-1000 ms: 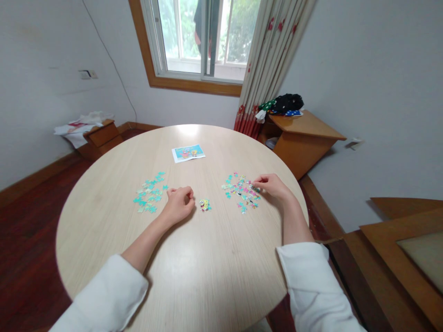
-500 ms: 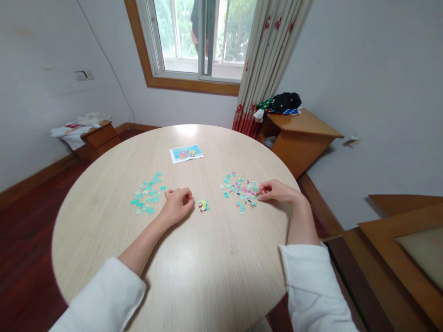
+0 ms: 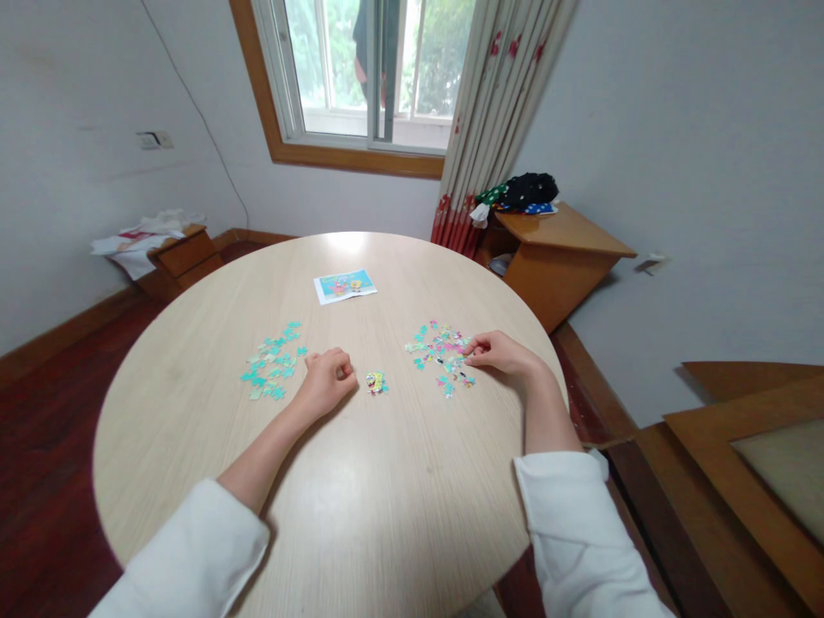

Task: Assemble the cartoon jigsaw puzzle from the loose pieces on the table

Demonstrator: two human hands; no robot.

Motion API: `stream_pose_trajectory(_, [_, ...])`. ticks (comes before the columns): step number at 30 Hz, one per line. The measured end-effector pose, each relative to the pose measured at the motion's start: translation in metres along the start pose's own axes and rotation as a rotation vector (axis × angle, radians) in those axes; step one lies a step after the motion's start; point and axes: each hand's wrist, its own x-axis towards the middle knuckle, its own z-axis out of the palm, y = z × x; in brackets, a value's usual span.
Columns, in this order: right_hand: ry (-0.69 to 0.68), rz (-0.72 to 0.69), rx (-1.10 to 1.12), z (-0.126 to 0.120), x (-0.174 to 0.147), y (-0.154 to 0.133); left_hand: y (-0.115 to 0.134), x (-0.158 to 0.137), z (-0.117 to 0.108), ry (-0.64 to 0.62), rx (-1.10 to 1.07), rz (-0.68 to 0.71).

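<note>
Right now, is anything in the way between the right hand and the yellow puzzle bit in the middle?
Just some loose puzzle pieces, lying flat on the table beside the right hand. Nothing taller is visible between it and the yellow puzzle bit.

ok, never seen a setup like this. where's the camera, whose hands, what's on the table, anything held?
No machine here: these are one person's own bare hands. A camera worn on the head looks forward and down.

On the round, pale wood-grain table lie a loose group of teal and pale-green jigsaw pieces at left, a mixed multicoloured group of jigsaw pieces at right, a small yellow cartoon-face cluster between them, and a blue cartoon picture sheet farther back.

The left hand is curled between the teal group and the cluster. The right hand has its fingertips at the mixed group's edge. Whether either holds a piece is too small to tell.
</note>
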Motion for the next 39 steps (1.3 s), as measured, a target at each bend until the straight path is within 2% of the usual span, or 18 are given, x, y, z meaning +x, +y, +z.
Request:
stream_pose_trajectory(17, [0.029, -0.014, -0.063, 0.0025, 0.0014, -0.0049, -0.0023, 0.0016, -0.002, 0.057, -0.107, -0.072])
stream_pose_trajectory(34, [0.009, -0.084, -0.024, 0.0041, 0.0036, -0.0004, -0.0043, 0.0001, 0.0001, -0.004, -0.228, 0.03])
stream_pose_trajectory(39, [-0.011, -0.091, 0.016, 0.0051, 0.0052, 0.0021, -0.0029, -0.0011, -0.0005, -0.001, -0.199, 0.036])
